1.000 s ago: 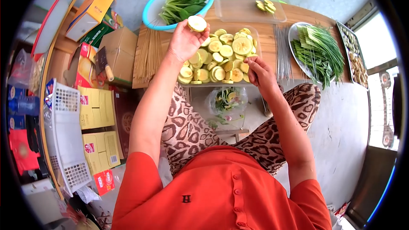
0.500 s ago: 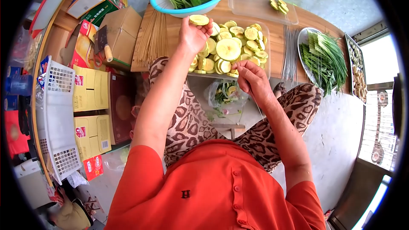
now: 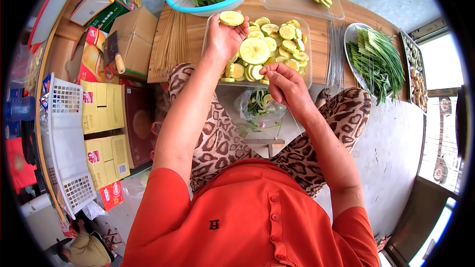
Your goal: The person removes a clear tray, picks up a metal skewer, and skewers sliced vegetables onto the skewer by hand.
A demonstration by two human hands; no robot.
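Note:
My left hand point(image 3: 225, 38) is above the left part of a clear plastic tray point(image 3: 308, 76), its fingers closed around a round zucchini slice point(image 3: 231, 18). With its fingers pinched together, my right hand point(image 3: 291, 88) is at the tray's near edge, gripping a thin metal skewer point(image 3: 295, 119) whose lower end points back towards my lap. A larger slice point(image 3: 254, 50) stands out above the pile, just beyond my right fingertips; it seems to be on the skewer, though the join is hard to see. Many zucchini slices point(image 3: 287, 32) fill the tray.
Bamboo sticks point(image 3: 171, 42) lie left of the tray and metal skewers point(image 3: 335, 54) right of it. Around them are a blue-rimmed bowl point(image 3: 173, 1) of greens, a lidlike clear tray point(image 3: 277, 2) with a few slices, and a plate of chives point(image 3: 373, 64). A cleaver point(image 3: 113, 49) leans by the boxes.
My right hand and the large slice have shifted slightly left, towards my left hand. My left hand still holds its slice. The whole view has shifted a little.

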